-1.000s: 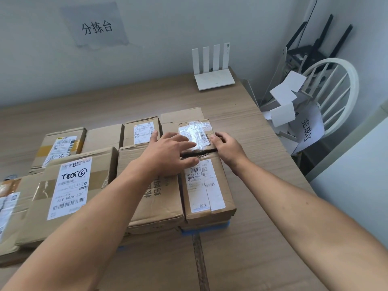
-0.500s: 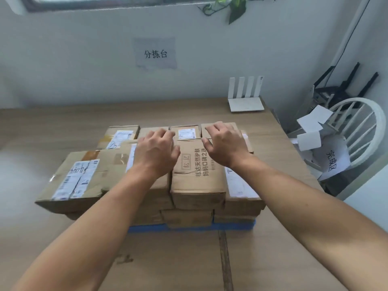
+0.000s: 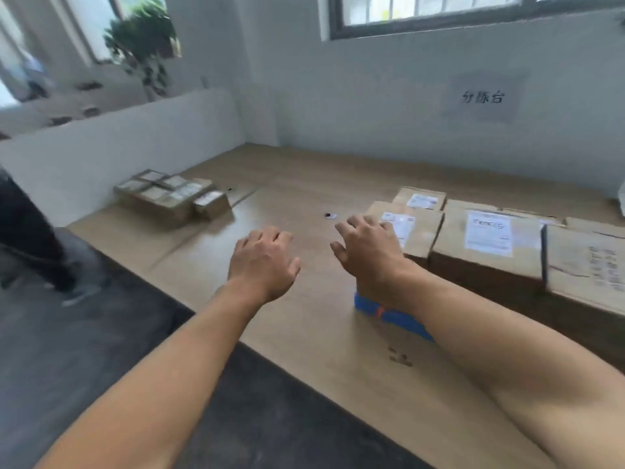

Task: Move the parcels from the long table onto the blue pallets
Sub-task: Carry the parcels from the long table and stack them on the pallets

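Though blurry, boxy cardboard parcels [image 3: 487, 238]

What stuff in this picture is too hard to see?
Head view:
- Blue pallet: mostly hidden under the near parcels and behind the right arm.
- Labels on the far parcel stack: too small and blurred to read.
- Wall sign: its writing is smeared by blur.
- Small dark thing on the table: too tiny to name.
- Person: cut off by the left edge.
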